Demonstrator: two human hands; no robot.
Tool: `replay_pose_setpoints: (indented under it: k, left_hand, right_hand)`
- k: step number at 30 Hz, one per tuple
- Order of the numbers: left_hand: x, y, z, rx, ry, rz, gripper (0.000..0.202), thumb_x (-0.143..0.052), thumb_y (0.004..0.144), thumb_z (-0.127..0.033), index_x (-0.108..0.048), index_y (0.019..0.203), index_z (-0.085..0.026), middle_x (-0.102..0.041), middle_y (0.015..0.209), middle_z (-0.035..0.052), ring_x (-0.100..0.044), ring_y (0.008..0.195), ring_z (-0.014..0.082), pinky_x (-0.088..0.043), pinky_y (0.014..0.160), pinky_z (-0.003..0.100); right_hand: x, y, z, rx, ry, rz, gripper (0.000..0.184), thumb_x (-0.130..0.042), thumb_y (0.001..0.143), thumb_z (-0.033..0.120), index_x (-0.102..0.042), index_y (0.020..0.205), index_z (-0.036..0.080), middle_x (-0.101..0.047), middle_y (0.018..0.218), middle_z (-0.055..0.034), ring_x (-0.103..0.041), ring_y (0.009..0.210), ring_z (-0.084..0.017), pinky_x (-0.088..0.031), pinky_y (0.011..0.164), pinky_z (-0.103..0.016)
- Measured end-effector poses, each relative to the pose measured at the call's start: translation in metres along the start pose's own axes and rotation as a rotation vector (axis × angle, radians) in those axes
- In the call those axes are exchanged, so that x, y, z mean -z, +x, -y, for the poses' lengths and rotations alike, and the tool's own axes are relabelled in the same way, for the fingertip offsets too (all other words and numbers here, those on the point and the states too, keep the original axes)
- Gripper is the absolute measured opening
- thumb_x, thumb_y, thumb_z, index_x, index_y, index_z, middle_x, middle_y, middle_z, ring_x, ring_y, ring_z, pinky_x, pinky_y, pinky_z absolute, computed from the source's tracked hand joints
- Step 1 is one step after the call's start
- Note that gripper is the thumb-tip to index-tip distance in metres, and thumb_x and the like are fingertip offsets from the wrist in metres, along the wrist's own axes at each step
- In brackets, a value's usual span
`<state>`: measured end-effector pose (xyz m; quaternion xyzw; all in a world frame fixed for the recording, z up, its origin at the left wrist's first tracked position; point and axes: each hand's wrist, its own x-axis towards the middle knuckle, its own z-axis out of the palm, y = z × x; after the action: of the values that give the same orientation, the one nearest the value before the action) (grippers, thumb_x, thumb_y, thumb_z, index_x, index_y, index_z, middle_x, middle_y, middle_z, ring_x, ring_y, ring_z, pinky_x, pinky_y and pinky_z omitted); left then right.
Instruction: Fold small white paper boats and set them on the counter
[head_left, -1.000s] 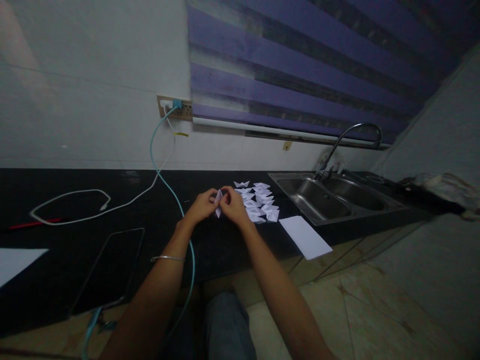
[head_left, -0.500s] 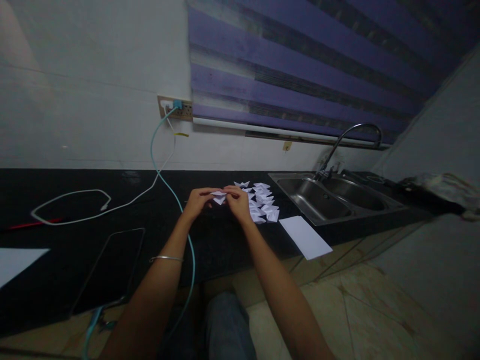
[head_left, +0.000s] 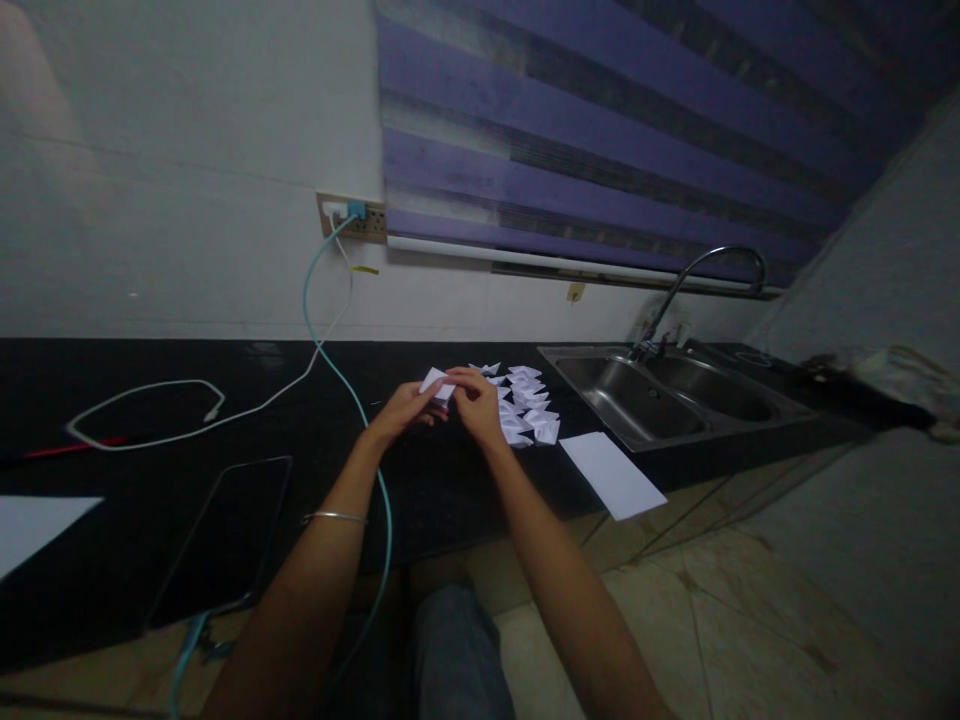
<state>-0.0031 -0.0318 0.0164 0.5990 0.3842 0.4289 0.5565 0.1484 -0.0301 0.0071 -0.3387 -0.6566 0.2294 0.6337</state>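
Observation:
A small piece of folded white paper is held just above the black counter, between both hands. My left hand grips it from the left, thumb on top and fingers beneath. My right hand pinches its right edge between thumb and fingers. Just right of my right hand lies a cluster of several pointed folded paper pieces. A flat stack of white paper sits nearer the counter's front edge, partly overhanging it.
A double steel sink with a tall tap is at the right. On the left lie a dark tablet-like slab, a white cable and a white sheet. A teal cable runs from the wall outlet past my left wrist.
The folded paper has been turned and tilted up, showing a squarish face instead of a downward point. My left thumb has shifted over it. The cluster stays as it was.

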Motion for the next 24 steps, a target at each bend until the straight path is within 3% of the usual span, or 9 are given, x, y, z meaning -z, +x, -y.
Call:
replay_pose_setpoints:
  k: [3,6,13,24]
  left_hand:
    - [0.001,0.001,0.001,-0.076,0.088,-0.028,0.048,-0.065,0.075,-0.055,-0.064,0.090,-0.009,-0.069,0.068,0.0086,-0.064,0.057,0.0149,-0.047,0.050,0.021]
    - [0.001,0.002,0.003,-0.137,0.145,-0.014,0.045,-0.064,0.077,-0.053,-0.065,0.084,-0.009,-0.069,0.067,0.0084,-0.063,0.055,0.0141,-0.046,0.050,0.021]
    - [0.000,-0.002,0.003,-0.216,0.239,0.118,0.040,-0.061,0.081,-0.048,-0.068,0.074,-0.009,-0.068,0.060,0.0061,-0.061,0.053,0.0135,-0.043,0.050,0.020]
    - [-0.007,-0.008,-0.006,-0.162,0.169,0.166,0.044,-0.054,0.086,-0.049,-0.068,0.076,-0.009,-0.068,0.061,0.0074,-0.061,0.052,0.0137,-0.041,0.048,0.021]
  right_hand:
    - [0.003,0.003,-0.003,-0.110,0.135,-0.043,0.028,-0.051,0.077,0.017,-0.069,0.097,0.021,-0.069,0.099,-0.0040,-0.063,0.094,-0.018,-0.049,0.085,-0.032]
    - [0.005,0.005,-0.006,-0.192,0.126,-0.067,0.021,-0.057,0.079,0.029,-0.070,0.093,0.020,-0.070,0.094,-0.0047,-0.063,0.088,-0.019,-0.050,0.079,-0.031]
    - [0.003,0.001,-0.005,-0.280,0.090,0.061,0.028,-0.068,0.072,0.042,-0.072,0.081,0.017,-0.070,0.076,-0.0050,-0.063,0.069,-0.019,-0.049,0.064,-0.029]
    - [0.005,0.002,-0.011,-0.355,0.222,-0.032,0.021,-0.071,0.066,0.037,-0.069,0.073,0.017,-0.065,0.068,-0.0010,-0.057,0.061,-0.015,-0.044,0.059,-0.027]
